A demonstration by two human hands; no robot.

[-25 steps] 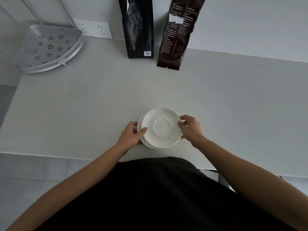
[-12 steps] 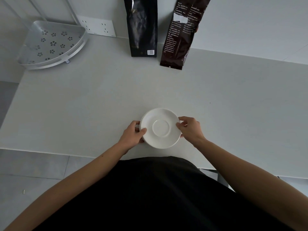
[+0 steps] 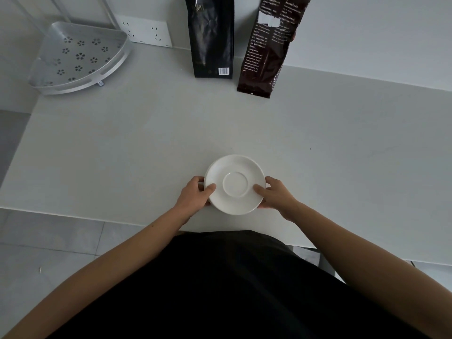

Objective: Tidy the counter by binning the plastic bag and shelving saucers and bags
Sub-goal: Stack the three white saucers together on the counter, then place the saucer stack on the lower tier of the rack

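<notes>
Counter mid bare | both hands grip saucers near front edge

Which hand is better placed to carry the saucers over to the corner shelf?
Left, probably. The left hand already grips the saucers on the side nearer the corner shelf, at the counter's far left. The right hand would have to cross over.

The saucers are plain white, with a faint ring at the centre of the top one. At twelve o'clock a glossy black bag carries a white barcode; beside it, a dark brown bag bears white print. At ten o'clock the silver corner shelf is punched with flower-shaped holes. The counter is pale grey.
</notes>
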